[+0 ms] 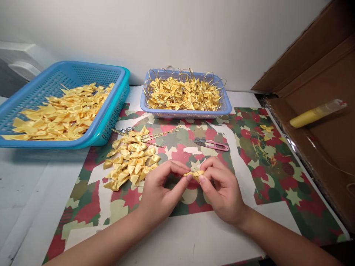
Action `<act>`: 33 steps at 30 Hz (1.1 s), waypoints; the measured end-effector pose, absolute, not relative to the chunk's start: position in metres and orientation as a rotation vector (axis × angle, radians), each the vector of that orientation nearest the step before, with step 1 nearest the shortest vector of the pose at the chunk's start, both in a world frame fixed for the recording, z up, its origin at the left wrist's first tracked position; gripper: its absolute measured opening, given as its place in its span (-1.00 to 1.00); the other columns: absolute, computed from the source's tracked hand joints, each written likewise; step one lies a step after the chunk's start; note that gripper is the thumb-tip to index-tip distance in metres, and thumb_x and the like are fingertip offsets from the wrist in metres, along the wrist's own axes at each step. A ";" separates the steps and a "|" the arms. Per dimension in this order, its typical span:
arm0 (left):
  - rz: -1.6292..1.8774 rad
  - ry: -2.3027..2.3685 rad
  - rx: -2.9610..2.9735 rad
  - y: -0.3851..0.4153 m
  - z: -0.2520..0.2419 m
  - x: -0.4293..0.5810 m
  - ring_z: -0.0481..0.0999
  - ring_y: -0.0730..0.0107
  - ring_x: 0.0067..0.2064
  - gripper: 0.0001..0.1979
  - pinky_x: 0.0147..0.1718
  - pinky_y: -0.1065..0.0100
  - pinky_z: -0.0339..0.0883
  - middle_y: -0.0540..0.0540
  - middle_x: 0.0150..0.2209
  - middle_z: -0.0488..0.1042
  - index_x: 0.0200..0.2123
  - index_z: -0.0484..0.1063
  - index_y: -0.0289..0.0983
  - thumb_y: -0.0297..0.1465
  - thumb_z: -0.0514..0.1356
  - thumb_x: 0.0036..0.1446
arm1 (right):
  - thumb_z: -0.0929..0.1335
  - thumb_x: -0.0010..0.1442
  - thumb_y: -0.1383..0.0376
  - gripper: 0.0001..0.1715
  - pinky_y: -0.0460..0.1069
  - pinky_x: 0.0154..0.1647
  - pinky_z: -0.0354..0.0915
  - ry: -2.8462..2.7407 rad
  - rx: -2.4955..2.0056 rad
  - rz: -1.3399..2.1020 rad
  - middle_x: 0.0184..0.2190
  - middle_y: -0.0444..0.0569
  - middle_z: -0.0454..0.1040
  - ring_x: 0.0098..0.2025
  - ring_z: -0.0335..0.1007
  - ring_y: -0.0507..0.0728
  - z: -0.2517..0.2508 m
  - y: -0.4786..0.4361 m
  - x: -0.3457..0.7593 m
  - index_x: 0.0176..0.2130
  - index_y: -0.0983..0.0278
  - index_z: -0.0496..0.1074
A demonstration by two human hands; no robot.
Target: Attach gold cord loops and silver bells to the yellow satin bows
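Between my two hands, above the patterned paper, is a small yellow ribbon bow [197,175]. My left hand [163,186] pinches its left end between thumb and forefinger. On the other end, the thumb and fingers of my right hand [222,188] are closed. A thin dark line, perhaps thread or a needle, shows at the bow's middle. Left of my hands lies a pile of yellow bows [131,159]. Gold cords [161,135] stick out across the top of that pile, near some small shiny round pieces [127,130]. Beyond my right hand lie pink thread snips [213,145].
A blue basket [80,142] at the left holds many yellow bows. At the back, a lilac basket [185,112] is full of bows with gold loops. Thread scraps [264,151] lie at the right. A yellow thread spool [307,117] sticks out beside the cardboard [318,77].
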State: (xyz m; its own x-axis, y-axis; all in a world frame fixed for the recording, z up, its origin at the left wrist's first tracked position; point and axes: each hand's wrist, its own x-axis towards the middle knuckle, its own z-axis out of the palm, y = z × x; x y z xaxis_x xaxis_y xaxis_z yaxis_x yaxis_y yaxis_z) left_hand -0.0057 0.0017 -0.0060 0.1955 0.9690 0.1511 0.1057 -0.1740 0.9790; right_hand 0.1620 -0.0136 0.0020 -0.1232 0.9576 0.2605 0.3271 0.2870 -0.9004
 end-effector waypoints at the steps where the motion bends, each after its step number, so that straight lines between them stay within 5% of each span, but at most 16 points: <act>1: 1.108 1.075 1.446 0.002 -0.005 -0.005 0.54 0.40 -0.28 -0.92 -0.28 0.42 0.43 -0.02 -0.38 0.54 -0.41 0.44 -0.24 -0.50 0.28 0.10 | 0.26 0.20 0.46 -0.69 -0.05 -0.41 0.19 -1.662 -1.191 0.816 -0.43 -0.11 0.28 -0.37 0.22 0.04 0.002 -0.013 0.162 -0.55 0.26 0.20; 9: 0.961 1.073 1.005 0.005 0.000 -0.001 0.48 0.52 -0.44 -0.84 -0.45 0.54 0.39 0.01 -0.48 0.52 -0.51 0.46 -0.28 -0.39 0.33 0.05 | 0.25 0.17 0.50 -0.71 0.00 -0.34 0.19 -1.755 -1.152 0.565 -0.45 -0.09 0.32 -0.38 0.21 0.06 0.003 -0.011 0.161 -0.54 0.26 0.21; 18: 0.912 1.059 0.942 0.009 0.000 -0.002 0.57 0.42 -0.46 -0.90 -0.50 0.48 0.45 -0.01 -0.50 0.56 -0.39 0.52 -0.28 -0.43 0.37 -0.02 | 0.25 0.15 0.51 -0.70 0.02 -0.37 0.20 -1.797 -1.153 0.519 -0.43 -0.06 0.34 -0.38 0.21 0.08 0.004 -0.010 0.159 -0.55 0.24 0.25; 33: 1.155 1.038 1.446 0.006 -0.006 -0.007 0.54 0.45 -0.32 -0.82 -0.31 0.46 0.43 0.01 -0.38 0.54 -0.43 0.46 -0.23 -0.63 0.23 0.05 | 0.25 0.13 0.47 -0.71 0.00 -0.36 0.22 -1.719 -1.174 0.794 -0.38 -0.07 0.26 -0.37 0.21 0.06 0.005 -0.012 0.161 -0.57 0.25 0.15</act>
State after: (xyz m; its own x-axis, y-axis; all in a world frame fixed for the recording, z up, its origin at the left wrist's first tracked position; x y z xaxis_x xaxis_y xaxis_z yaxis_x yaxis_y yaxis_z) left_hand -0.0072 0.0059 -0.0058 0.1840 0.9717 0.1480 0.0441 -0.1586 0.9864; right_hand 0.1607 -0.0121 0.0049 -0.1637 0.9371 0.3084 0.3723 0.3482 -0.8603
